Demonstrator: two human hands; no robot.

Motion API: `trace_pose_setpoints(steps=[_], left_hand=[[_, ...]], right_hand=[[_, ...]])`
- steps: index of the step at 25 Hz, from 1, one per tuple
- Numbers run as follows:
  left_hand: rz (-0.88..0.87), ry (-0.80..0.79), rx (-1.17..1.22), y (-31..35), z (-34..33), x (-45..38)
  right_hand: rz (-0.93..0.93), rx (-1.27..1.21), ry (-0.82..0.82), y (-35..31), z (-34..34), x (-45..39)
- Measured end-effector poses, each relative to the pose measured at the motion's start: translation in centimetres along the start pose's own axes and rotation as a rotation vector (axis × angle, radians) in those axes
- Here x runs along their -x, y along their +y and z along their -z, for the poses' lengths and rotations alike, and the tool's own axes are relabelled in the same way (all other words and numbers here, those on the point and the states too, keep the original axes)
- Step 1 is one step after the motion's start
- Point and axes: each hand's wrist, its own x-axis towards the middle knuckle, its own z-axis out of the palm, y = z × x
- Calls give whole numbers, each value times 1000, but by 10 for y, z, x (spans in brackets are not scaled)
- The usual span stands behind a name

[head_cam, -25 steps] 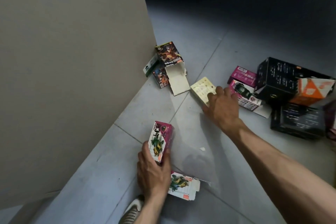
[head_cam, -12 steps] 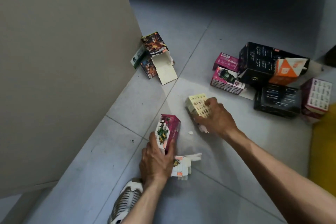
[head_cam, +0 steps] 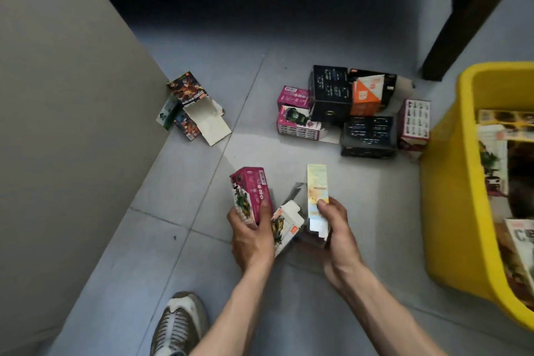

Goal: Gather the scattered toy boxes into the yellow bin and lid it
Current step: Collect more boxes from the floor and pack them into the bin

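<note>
1. The pink box [head_cam: 250, 195] is grasped in the left hand [head_cam: 252, 235]; the fingers [head_cam: 264, 215] are closed around its lower half, and its long axis is pointed up and away from the person.
2. A second, white box with an open flap [head_cam: 286, 225] is also pressed under the same hand, just to the right of the pink one, with its flap end pointed up and to the right.
3. The pale yellow box [head_cam: 317, 191] is held in the right hand [head_cam: 332, 225]; the fingers are clenched on its lower end, and it is held almost upright, with its long axis away from the person.
4. The yellow bin [head_cam: 445, 182] is placed on the floor [head_cam: 173, 240] to the right of both hands. Its lid is not seen, and boxes are already lying inside it.
5. The right hand is nearer to the bin than the left one, so it is judged that the pale yellow box can be dropped in first, by a move to the right over the rim.
6. The left hand must be carried across the body, over a longer way, with two boxes in one grip; the white one could slip.
7. Two groups are left on the floor: a cluster of black, orange and pink boxes [head_cam: 346, 113] near the bin, and a small group by the wall [head_cam: 190, 107], well apart from it.
</note>
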Motion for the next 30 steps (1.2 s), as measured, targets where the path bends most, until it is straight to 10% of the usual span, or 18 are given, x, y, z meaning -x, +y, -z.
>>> trace_pose_setpoints(steps=[5, 11, 19, 25, 30], left_hand=[[-316, 9, 280, 112, -6, 36], [-711, -359, 330, 226, -31, 133], [-892, -857, -440, 230, -72, 185], [-1254, -512, -447, 204, -92, 194], [-1502, -801, -985, 181, -101, 205]], right_hand=[[416, 60, -118, -113, -3, 33], [785, -15, -1, -224, 67, 96], [586, 437, 645, -266, 184, 133], [537, 640, 642, -236, 209, 129], [522, 719, 632, -237, 225, 127]])
